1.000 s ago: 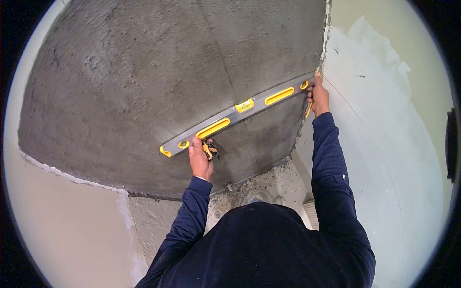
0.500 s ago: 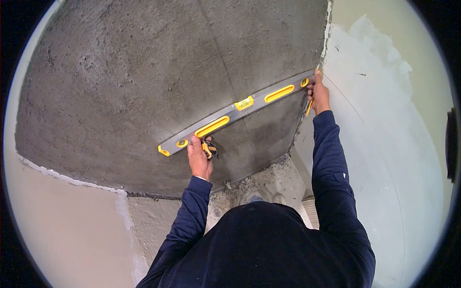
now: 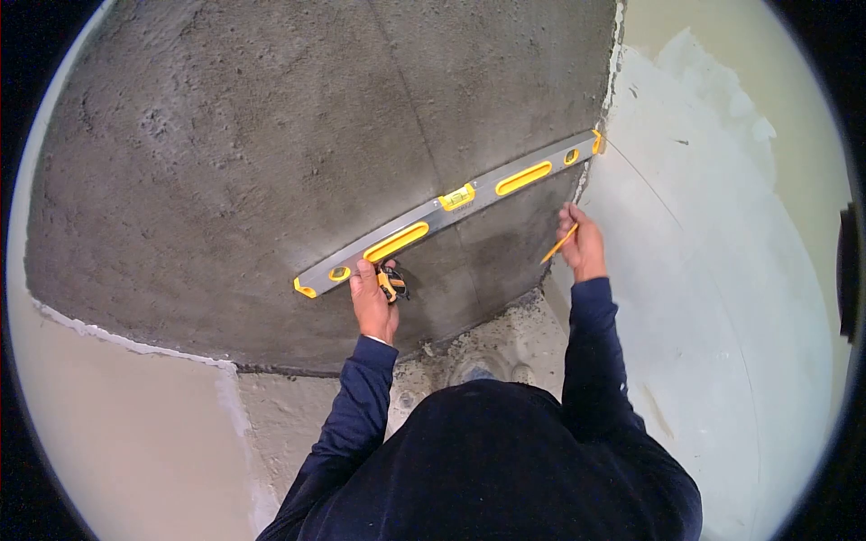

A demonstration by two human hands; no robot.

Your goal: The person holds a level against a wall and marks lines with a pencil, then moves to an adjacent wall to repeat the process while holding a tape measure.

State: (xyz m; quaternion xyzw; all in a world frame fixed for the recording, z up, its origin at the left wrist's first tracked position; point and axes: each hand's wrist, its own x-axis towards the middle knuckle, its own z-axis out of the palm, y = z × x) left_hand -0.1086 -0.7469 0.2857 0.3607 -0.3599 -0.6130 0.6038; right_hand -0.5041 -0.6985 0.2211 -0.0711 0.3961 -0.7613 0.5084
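A grey spirit level (image 3: 437, 217) with yellow ends, grips and vials lies against the dark rendered wall, its right end higher in view. My left hand (image 3: 375, 308) is closed at its lower edge near the left end, thumb against the level. That same hand also holds a black-and-yellow tape measure (image 3: 389, 283) in its fingers. Below the level's right end, my right hand (image 3: 586, 248) is off the level and pinches a yellow pencil (image 3: 560, 244). The pencil slants down to the left.
Dark rough render (image 3: 234, 162) fills the wall behind the level. To the right is a whitish smoothed wall (image 3: 713, 270) with a thin curved line on it. A beige wall (image 3: 126, 406) borders the render at lower left. Rough debris-strewn ground (image 3: 514, 343) shows below.
My right hand has let go of the level's right end and moved down, bringing the pencil into clear view. My left hand and the level have barely shifted.
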